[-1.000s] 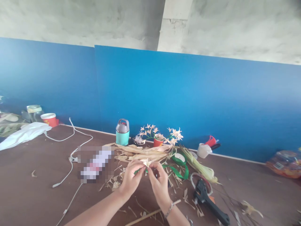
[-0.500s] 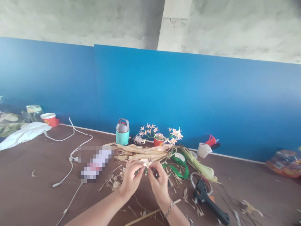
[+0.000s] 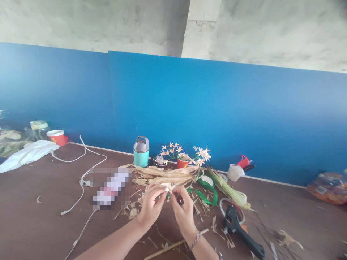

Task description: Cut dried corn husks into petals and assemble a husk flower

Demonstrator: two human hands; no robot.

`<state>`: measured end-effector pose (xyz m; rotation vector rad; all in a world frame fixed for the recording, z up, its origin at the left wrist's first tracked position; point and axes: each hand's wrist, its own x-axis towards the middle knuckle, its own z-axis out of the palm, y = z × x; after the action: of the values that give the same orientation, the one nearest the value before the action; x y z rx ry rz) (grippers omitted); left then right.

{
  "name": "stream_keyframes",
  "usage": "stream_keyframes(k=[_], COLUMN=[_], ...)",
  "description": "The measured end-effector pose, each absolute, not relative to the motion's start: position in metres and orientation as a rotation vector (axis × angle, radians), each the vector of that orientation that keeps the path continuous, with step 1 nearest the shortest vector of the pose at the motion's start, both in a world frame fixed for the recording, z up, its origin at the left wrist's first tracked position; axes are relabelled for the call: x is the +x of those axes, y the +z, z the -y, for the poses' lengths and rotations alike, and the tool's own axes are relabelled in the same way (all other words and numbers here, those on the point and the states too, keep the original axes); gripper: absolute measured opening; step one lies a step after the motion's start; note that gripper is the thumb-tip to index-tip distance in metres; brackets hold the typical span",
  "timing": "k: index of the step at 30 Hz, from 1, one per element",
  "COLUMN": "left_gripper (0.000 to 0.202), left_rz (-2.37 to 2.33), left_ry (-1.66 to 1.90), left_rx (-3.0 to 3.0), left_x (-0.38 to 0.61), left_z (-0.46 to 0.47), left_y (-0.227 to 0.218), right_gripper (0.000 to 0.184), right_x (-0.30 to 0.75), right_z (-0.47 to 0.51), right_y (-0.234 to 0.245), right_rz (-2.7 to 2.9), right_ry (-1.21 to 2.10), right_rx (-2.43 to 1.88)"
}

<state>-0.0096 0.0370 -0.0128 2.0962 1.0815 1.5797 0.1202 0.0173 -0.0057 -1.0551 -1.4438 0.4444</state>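
Between the fingertips of both hands is a small pale husk flower [image 3: 169, 186], partly covered by the fingers. My left hand [image 3: 152, 202] pinches it from the left side, thumb and fingers closed. From the right, my right hand [image 3: 183, 206] pinches the same piece, a bracelet on its wrist. Just beyond the hands lies a bundle of dried corn husks [image 3: 165, 174]. Green ribbon or tape [image 3: 207, 196] curls on the table right of my right hand. Behind stands a red cup [image 3: 182, 163] with finished pale flowers [image 3: 202, 156] on green stems.
A black glue gun [image 3: 241, 231] lies right of my right forearm, near green-yellow husks [image 3: 233, 193]. Husk scraps and a thin stick [image 3: 168, 250] lie around the hands. A turquoise flask [image 3: 141, 155] stands at the back. White cables [image 3: 81, 180] run along the left. A blue partition [image 3: 211, 112] bounds the table.
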Motion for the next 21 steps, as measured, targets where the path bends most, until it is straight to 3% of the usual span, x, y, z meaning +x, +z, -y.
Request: stream_keyframes(k=[21], left_gripper=[0.018], left_rz=[-1.042], left_ry=[1.61], left_rx=[2.292], left_x=[-0.01], left_z=[-0.031], left_y=[-0.003], right_gripper=[0.007], right_x=[0.122], right_z=[-0.02], right_y=[-0.009], right_rz=[1.46], right_ry=[0.39], right_rx=[-1.009])
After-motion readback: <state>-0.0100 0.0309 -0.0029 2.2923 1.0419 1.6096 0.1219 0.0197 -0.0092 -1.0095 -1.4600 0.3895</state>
